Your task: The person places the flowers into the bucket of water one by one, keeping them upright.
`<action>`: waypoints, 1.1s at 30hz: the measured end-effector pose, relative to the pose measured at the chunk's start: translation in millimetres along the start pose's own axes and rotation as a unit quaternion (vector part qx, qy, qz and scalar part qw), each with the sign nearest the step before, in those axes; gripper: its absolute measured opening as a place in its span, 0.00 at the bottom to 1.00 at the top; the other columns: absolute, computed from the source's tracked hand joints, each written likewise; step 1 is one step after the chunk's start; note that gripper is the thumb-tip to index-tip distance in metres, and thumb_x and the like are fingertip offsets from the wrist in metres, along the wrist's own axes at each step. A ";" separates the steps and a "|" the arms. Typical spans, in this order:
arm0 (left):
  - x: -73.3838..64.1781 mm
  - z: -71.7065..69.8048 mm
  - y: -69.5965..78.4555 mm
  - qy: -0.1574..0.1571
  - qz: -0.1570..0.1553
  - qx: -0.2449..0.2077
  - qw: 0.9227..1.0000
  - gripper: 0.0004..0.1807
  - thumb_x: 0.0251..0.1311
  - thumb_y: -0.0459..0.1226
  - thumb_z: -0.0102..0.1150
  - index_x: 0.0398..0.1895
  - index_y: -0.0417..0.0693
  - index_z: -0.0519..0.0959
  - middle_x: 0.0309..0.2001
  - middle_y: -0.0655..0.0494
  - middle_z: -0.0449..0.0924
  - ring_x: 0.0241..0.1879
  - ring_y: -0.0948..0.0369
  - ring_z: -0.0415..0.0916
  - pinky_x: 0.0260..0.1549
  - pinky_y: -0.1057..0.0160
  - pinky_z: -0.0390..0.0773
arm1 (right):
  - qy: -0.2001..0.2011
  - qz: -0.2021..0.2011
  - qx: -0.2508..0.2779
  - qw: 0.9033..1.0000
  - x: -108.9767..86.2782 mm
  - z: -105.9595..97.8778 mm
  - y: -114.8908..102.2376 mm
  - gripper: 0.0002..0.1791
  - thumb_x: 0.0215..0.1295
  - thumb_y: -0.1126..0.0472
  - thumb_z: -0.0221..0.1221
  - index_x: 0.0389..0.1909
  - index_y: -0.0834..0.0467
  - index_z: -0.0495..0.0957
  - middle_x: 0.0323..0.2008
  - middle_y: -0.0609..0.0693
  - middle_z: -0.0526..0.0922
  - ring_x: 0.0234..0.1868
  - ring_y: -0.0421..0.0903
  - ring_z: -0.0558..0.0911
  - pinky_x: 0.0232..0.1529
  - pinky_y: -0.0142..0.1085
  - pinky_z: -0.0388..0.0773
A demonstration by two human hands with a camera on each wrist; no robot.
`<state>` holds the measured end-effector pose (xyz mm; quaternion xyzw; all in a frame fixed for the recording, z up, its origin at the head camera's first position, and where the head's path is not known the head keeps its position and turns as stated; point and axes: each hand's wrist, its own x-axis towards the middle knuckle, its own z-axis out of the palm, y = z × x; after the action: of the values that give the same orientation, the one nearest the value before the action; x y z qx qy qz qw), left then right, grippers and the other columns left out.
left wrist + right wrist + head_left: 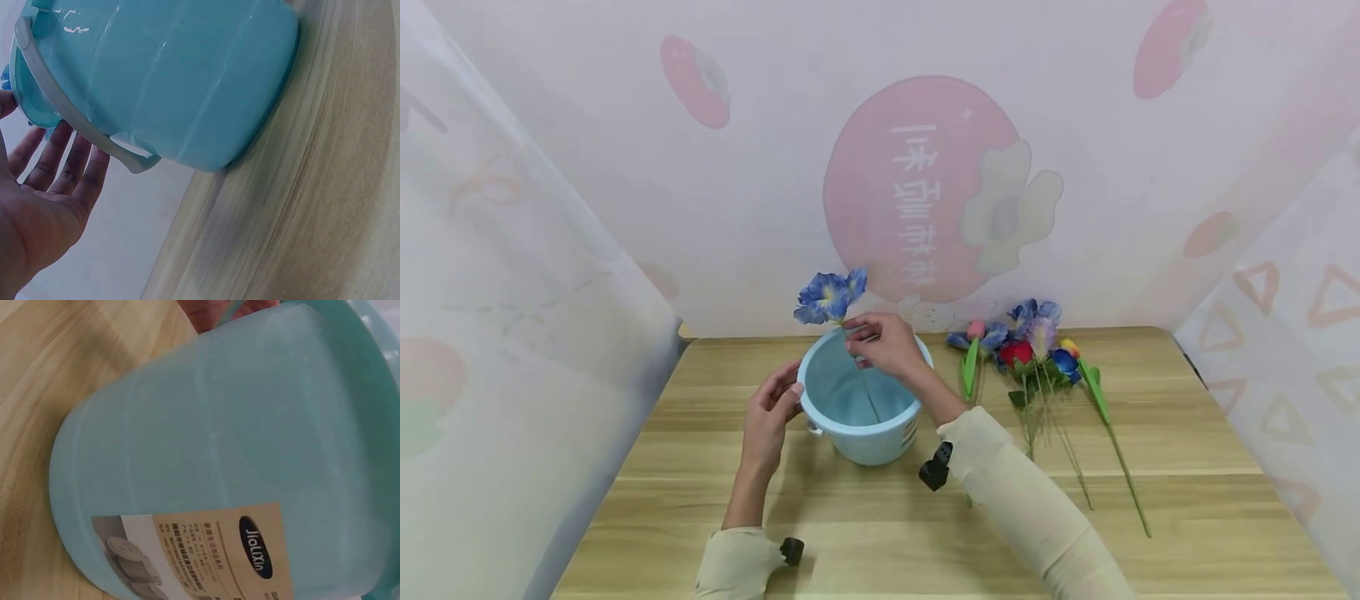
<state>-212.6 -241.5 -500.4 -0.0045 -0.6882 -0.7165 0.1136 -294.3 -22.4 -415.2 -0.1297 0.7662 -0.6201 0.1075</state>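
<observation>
Tipping is the main risk: the light blue bucket [859, 404] stands near the back of the tabletop [880, 517], and the long-stemmed blue flower [829, 297] leans over its far rim. The right hand [886, 343] pinches the stem above the bucket; letting go too high could topple it out. The left hand [769, 415] rests relaxed fingers [59, 164] against the bucket's left side.

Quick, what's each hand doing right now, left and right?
Left hand: open, fingers relaxed against the blue bucket rim.
Right hand: pinching the blue flower stem over the bucket.
</observation>
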 end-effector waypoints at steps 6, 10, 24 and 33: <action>0.2 0.5 0.3 -0.002 0.005 -0.003 1.000 0.23 0.78 0.36 0.59 0.72 0.42 0.77 0.56 0.62 0.86 0.53 0.65 0.84 0.46 0.67 0.90 | -0.025 0.012 -0.024 0.999 0.9 0.9 4.4 0.18 0.71 0.67 0.67 0.61 0.58 0.86 0.49 0.59 0.91 0.50 0.62 0.91 0.40 0.41 0.93; 1.2 1.3 0.8 -0.002 0.006 -0.007 1.000 0.23 0.78 0.36 0.59 0.72 0.42 0.77 0.55 0.62 0.86 0.52 0.66 0.84 0.45 0.67 0.90 | -0.029 0.010 -0.054 0.998 3.2 1.0 6.2 0.18 0.71 0.66 0.68 0.60 0.57 0.86 0.49 0.58 0.91 0.49 0.61 0.91 0.39 0.42 0.93; -1.2 1.8 -2.5 -0.001 0.006 -0.001 1.000 0.23 0.79 0.36 0.58 0.73 0.42 0.76 0.56 0.63 0.85 0.52 0.66 0.84 0.44 0.68 0.89 | -0.048 0.001 -0.127 0.991 4.8 2.0 9.0 0.17 0.73 0.64 0.68 0.60 0.57 0.86 0.48 0.57 0.92 0.39 0.54 0.93 0.33 0.35 0.90; -0.6 1.0 -3.2 -0.001 0.008 -0.001 1.000 0.24 0.79 0.37 0.57 0.74 0.41 0.75 0.55 0.63 0.85 0.52 0.67 0.84 0.44 0.69 0.89 | -0.059 0.010 -0.138 0.989 4.7 0.5 9.6 0.17 0.72 0.61 0.69 0.60 0.55 0.87 0.49 0.55 0.92 0.39 0.59 0.92 0.41 0.46 0.91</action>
<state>-212.7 -240.3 -503.6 -0.0108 -0.6874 -0.7165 0.1183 -299.1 -22.6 -424.8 -0.1716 0.8379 -0.4989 0.1401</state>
